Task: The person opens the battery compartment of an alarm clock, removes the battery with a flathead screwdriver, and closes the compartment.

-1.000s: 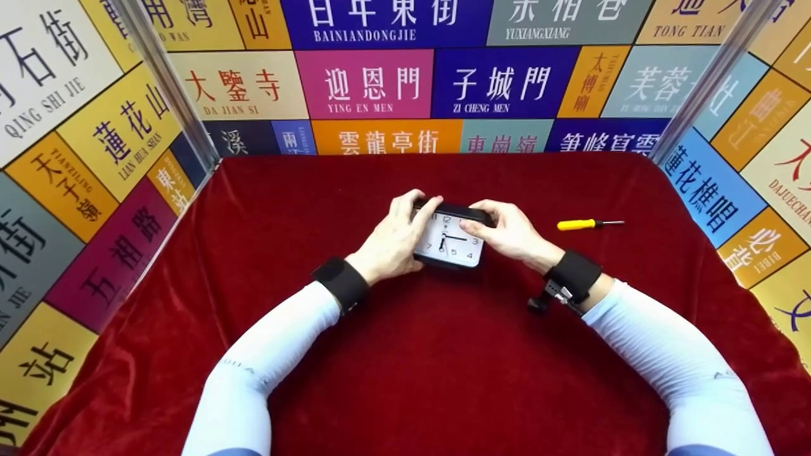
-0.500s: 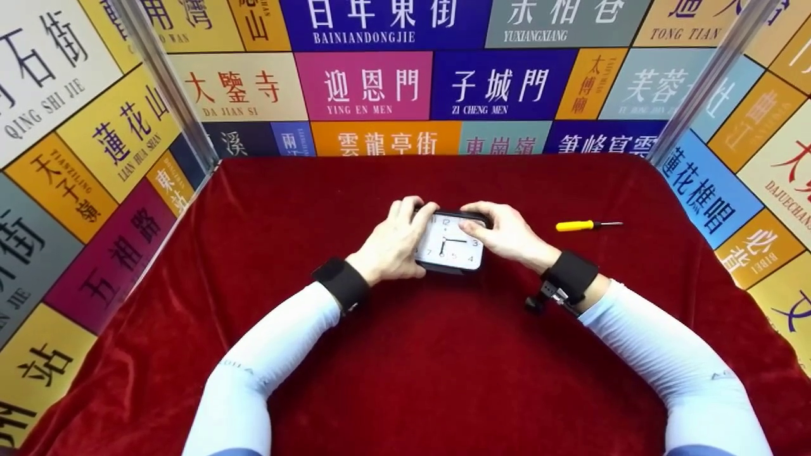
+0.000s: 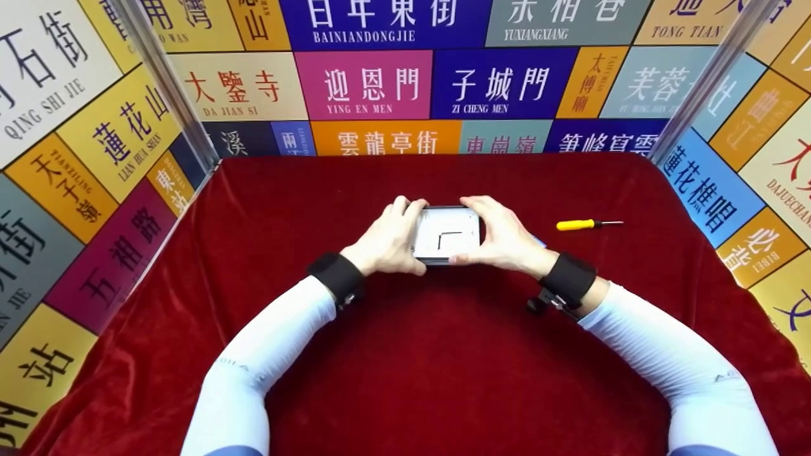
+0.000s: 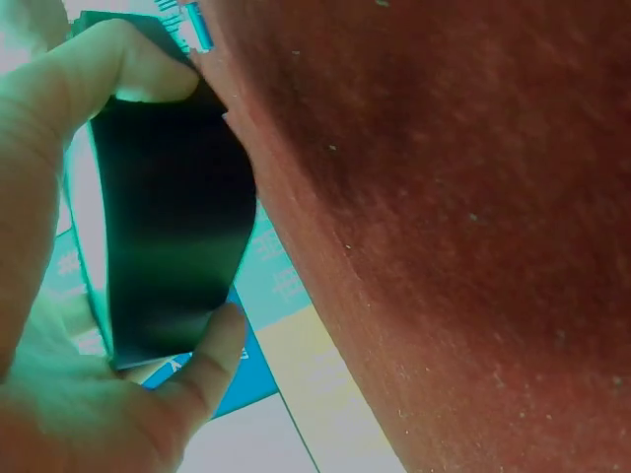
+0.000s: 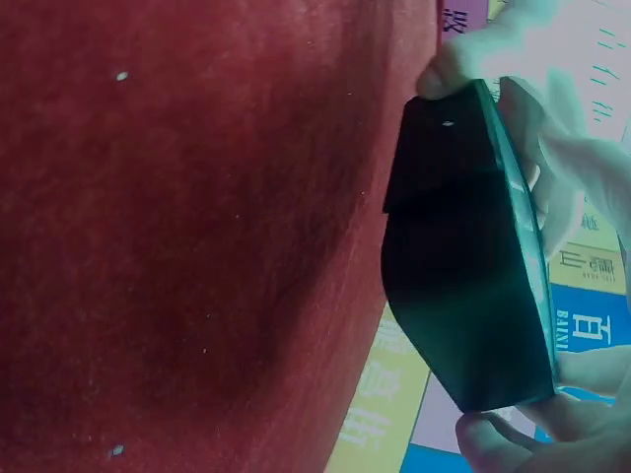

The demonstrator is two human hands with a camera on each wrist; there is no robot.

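A square alarm clock (image 3: 447, 231) with a white dial and black case is held between both hands in the head view, dial toward the camera. My left hand (image 3: 388, 242) grips its left side, thumb at the lower corner and fingers at the upper one. The right hand (image 3: 504, 237) grips the opposite side, its thumb at the lower edge. Glare washes out most of the dial's numerals, though two dark clock hands show. In the left wrist view the black side of the clock (image 4: 173, 217) sits between thumb and fingers. The right wrist view shows the clock's other side (image 5: 463, 266).
A screwdriver (image 3: 576, 225) with a yellow handle lies to the right of the hands on the dark red velvet cloth (image 3: 469, 354). Panels with printed place names (image 3: 364, 85) stand behind and at both sides, with clear posts (image 3: 716, 82) at the corners.
The right thumb has moved off the dial down to the lower edge, so both hands now grip the clock's sides. The clock has turned slightly and its dial has brightened with glare.
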